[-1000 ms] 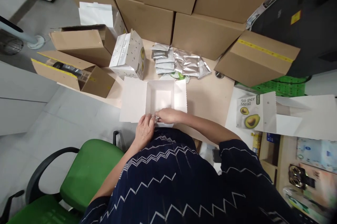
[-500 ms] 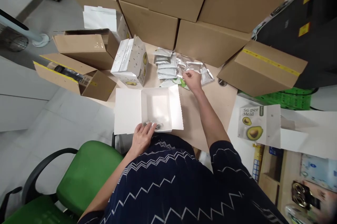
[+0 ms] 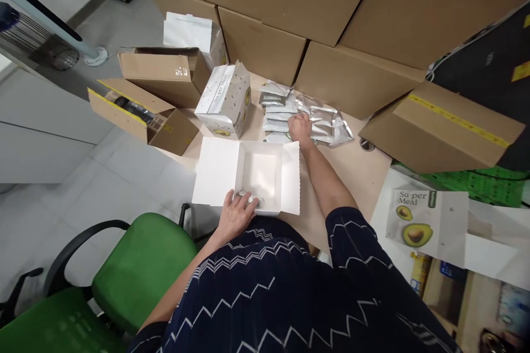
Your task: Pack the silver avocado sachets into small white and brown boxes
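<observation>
An open white cardboard box [image 3: 265, 168] stands at the table's front edge, flaps folded out left and right. My left hand [image 3: 237, 216] is hooked over its near wall, fingers reaching inside beside a small packet [image 3: 253, 200] that they partly cover. Farther back, my right hand [image 3: 300, 127] lies with curled fingers between a stack of flat silver sachets [image 3: 275, 115] and larger shiny silver pouches [image 3: 325, 121]. What it grips is hidden under the fingers. A green-and-white packet [image 3: 277, 137] shows partly at the stack's near end.
Left of the sachets stands a closed printed meal box [image 3: 223, 100]. Open brown cartons [image 3: 180, 129] sit at the table's left edge, and stacked brown cartons [image 3: 265, 46] form a wall behind. Another carton [image 3: 439, 126] stands right. A green chair [image 3: 144, 267] is at lower left.
The view has swung left, so the scene sits farther right. My right hand has shifted left towards the sachet stack, its fingers more curled. My left hand stays on the box.
</observation>
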Demonstrator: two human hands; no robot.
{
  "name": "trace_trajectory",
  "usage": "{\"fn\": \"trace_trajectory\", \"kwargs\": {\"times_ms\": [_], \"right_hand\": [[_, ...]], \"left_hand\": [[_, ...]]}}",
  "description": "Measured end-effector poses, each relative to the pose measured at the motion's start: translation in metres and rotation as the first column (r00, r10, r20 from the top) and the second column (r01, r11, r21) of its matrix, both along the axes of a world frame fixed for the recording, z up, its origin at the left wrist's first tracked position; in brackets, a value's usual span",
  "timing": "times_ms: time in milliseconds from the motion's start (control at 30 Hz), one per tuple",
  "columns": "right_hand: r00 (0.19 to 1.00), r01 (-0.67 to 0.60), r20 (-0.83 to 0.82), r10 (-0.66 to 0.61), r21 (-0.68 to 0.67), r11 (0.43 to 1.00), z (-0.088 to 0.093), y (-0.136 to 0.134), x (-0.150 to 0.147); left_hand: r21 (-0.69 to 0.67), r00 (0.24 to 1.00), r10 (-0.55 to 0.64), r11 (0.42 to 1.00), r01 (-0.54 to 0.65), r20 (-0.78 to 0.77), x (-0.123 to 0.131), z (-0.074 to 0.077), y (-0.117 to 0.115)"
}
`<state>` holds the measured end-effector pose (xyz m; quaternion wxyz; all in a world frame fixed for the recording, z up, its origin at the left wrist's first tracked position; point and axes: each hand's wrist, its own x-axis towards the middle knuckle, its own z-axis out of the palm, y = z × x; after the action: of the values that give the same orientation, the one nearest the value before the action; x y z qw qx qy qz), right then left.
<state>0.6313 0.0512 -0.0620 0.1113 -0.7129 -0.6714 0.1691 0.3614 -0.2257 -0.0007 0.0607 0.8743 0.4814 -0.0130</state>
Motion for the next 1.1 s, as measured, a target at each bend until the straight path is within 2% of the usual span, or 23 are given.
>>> {"fn": "trace_trajectory", "kwargs": {"times_ms": [100, 167, 267, 333, 400, 533, 600, 667, 767, 867, 1000, 1100], "right_hand": [[0.97, 0.076, -0.237, -0.045, 0.125, 0.989, 0.01, -0.015, 0.017], [0.895, 0.195, -0.435, -0.104, 0.17, 0.966, 0.019, -0.026, 0.031], [0.658, 0.402, -0.731, -0.179, 0.14, 0.905, 0.036, -0.044, 0.05], [0.517, 0.466, -0.847, -0.122, 0.159, 0.87, 0.053, -0.058, 0.059], [0.449, 0.511, -0.893, -0.034, 0.225, 0.83, 0.075, -0.073, 0.064], [0.378, 0.589, -0.921, 0.097, 0.32, 0.742, 0.129, -0.115, 0.054], [0.337, 0.565, -0.929, 0.153, 0.33, 0.756, 0.153, -0.138, 0.04], [0.304, 0.483, -0.935, 0.181, 0.315, 0.817, 0.169, -0.16, 0.022], [0.329, 0.257, -0.932, 0.15, 0.242, 0.936, 0.173, -0.184, -0.008], [0.486, -0.032, -0.865, 0.124, 0.124, 0.992, 0.156, -0.194, -0.033], [0.722, -0.294, -0.669, 0.178, -0.063, 0.954, 0.128, -0.188, -0.054], [0.823, -0.41, -0.499, 0.272, -0.191, 0.892, 0.117, -0.179, -0.06]], "left_hand": [[0.002, 1.0, -0.006, 1.0, 0.006, 0.019, -0.001, -0.001, 0.001], [-0.004, 0.999, -0.002, 1.0, 0.002, 0.032, -0.001, -0.001, 0.001], [-0.004, 0.999, -0.002, 1.0, 0.002, 0.04, -0.001, -0.002, 0.001], [0.002, 1.0, -0.004, 1.0, 0.004, 0.029, -0.001, -0.001, 0.001], [0.008, 1.0, -0.009, 1.0, 0.008, 0.017, -0.001, -0.001, 0.001], [0.0, 1.0, -0.008, 1.0, 0.008, 0.021, -0.001, 0.002, 0.0], [-0.009, 0.999, 0.0, 1.0, 0.0, 0.046, -0.001, 0.003, -0.001], [-0.018, 0.997, 0.011, 1.0, -0.01, 0.078, 0.0, 0.004, -0.002], [-0.034, 0.995, 0.04, 0.999, -0.037, 0.094, 0.001, 0.005, -0.003], [-0.047, 0.993, 0.068, 0.997, -0.064, 0.092, 0.002, 0.006, -0.003], [-0.054, 0.991, 0.084, 0.995, -0.078, 0.106, 0.002, 0.007, -0.002], [-0.034, 0.989, 0.081, 0.996, -0.078, 0.121, 0.002, 0.006, -0.003]]}}
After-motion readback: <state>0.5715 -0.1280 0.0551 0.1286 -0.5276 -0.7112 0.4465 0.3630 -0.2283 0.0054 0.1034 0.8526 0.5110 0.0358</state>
